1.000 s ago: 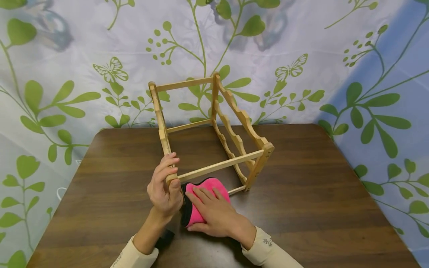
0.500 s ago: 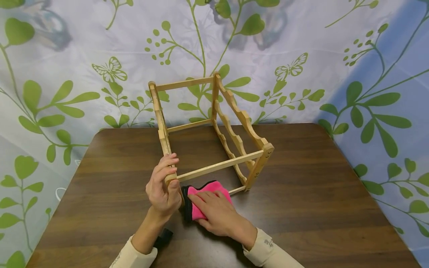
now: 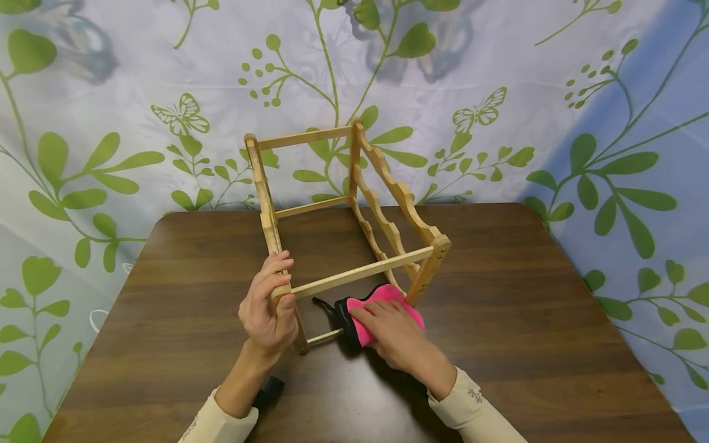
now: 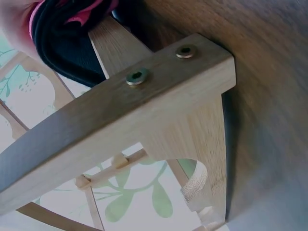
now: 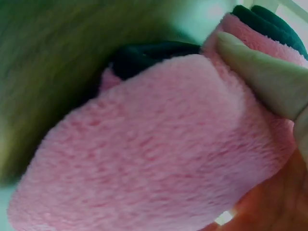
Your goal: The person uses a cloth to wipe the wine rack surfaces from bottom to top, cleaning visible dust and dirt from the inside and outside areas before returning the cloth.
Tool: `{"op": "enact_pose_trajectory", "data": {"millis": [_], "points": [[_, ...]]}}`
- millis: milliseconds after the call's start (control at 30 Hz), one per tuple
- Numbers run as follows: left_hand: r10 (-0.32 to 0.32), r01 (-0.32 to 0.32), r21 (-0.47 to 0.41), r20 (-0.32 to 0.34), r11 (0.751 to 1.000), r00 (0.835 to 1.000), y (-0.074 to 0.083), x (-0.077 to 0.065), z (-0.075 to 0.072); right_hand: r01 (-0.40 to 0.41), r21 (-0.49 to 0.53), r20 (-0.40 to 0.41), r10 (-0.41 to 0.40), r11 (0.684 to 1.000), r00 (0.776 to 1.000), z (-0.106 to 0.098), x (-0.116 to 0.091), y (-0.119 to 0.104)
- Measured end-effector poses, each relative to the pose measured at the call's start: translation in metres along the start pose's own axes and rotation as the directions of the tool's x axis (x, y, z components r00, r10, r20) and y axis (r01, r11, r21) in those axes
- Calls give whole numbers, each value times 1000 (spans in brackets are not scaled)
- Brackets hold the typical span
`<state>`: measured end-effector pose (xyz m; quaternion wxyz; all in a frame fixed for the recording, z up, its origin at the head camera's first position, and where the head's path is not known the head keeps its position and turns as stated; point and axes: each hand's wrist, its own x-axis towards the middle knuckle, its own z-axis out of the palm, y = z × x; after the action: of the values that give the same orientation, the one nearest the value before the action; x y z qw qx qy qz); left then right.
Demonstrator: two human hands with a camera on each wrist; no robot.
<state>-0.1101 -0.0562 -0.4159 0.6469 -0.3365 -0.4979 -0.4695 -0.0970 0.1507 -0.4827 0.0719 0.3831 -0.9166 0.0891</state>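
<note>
A light wooden rack (image 3: 362,271) with scalloped rails stands on the table in the head view. My left hand (image 3: 268,317) holds its near left upper corner, the thumb on the near side. My right hand (image 3: 401,338) grips a pink plush cloth (image 3: 392,294) with black edging against the low front rail (image 3: 324,336), near the right leg. In the right wrist view the thumb (image 5: 260,72) presses into the folded cloth (image 5: 134,154); most other fingers are hidden. The left wrist view shows a bolted leg (image 4: 110,98) close up, with the cloth's black edging (image 4: 67,48) beside a rail.
The dark brown wooden table (image 3: 526,344) extends around the rack. Behind it hangs a pale fabric backdrop (image 3: 221,61) with green leaves and butterflies. A small black object (image 3: 269,392) is by my left wrist. A thin white loop (image 3: 98,320) shows at the table's left edge.
My right hand has slid the cloth rightward along the low front rail, from near the left leg to near the right leg. The left hand and the rack have stayed in place.
</note>
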Motion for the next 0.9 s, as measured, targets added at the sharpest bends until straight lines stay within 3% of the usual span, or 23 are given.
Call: {"op": "enact_pose_trajectory", "data": {"millis": [233, 500, 900], "points": [[13, -13, 6, 36, 1000, 999, -2, 3, -4, -22, -45, -66, 19, 999, 998, -7, 2, -1], [25, -27, 27, 62, 999, 998, -4, 3, -5, -69, -65, 26, 71, 996, 997, -13, 8, -9], [-35, 33, -22, -90, 999, 995, -4, 1, 5, -113, -120, 17, 116, 986, 993, -10, 10, -12]]}}
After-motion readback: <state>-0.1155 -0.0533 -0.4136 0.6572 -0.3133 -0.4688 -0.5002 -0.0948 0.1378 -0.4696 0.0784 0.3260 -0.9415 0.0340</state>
